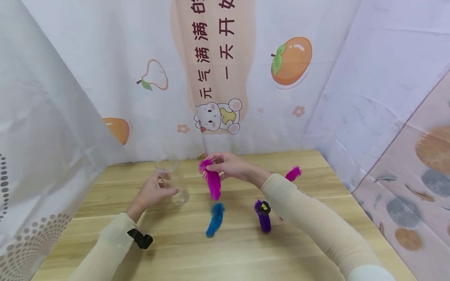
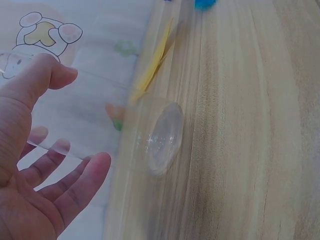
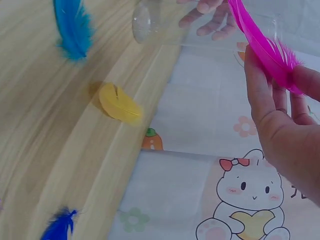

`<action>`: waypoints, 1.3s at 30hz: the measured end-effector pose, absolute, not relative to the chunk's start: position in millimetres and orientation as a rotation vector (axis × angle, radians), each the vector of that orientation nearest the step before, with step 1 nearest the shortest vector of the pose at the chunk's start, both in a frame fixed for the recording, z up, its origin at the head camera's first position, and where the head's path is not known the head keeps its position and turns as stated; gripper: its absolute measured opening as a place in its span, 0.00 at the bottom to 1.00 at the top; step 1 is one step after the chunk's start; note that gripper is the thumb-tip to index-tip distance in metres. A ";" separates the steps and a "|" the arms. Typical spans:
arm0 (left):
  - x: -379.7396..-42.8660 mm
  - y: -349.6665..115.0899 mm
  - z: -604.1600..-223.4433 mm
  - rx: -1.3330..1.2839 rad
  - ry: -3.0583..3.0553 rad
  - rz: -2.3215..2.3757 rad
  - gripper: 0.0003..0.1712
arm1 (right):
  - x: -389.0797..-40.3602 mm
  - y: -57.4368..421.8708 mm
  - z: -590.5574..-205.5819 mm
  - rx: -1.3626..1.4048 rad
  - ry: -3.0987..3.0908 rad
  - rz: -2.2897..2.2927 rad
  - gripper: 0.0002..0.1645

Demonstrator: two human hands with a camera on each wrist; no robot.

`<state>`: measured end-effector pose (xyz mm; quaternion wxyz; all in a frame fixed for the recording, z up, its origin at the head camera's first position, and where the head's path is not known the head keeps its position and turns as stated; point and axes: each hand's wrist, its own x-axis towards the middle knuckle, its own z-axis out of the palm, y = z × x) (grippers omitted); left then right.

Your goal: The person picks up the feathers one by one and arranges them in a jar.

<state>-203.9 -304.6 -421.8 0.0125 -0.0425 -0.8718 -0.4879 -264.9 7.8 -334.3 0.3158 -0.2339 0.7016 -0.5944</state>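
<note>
My left hand [image 1: 151,193] is curled round a clear, tall vase [image 1: 181,196] with a round foot, standing at the left of the table. Its fingers show through the transparent wall in the right wrist view. Between thumb and fingers, my right hand [image 1: 233,168] pinches a bright pink feather [image 1: 213,186] by its fluffy end, the smooth tip hanging downward just right of the vase. On the tabletop below lies a light blue feather [image 1: 215,220]. A yellow feather [image 3: 120,105] lies near the back edge, hidden in the head view.
A purple feather [image 1: 264,223] lies to the right, partly behind the black wrist camera [image 1: 265,207]. Another pink feather [image 1: 292,174] shows past the right sleeve [image 1: 316,222]. The right wrist view has a dark blue feather [image 3: 59,227]. A printed curtain [image 1: 288,109] hangs behind the wooden table [image 1: 168,257].
</note>
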 end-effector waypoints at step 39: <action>-200.0 -303.2 -421.0 -0.079 -2.750 -1.514 0.42 | -281.0 -44.7 -300.0 -0.621 1.917 -1.752 0.15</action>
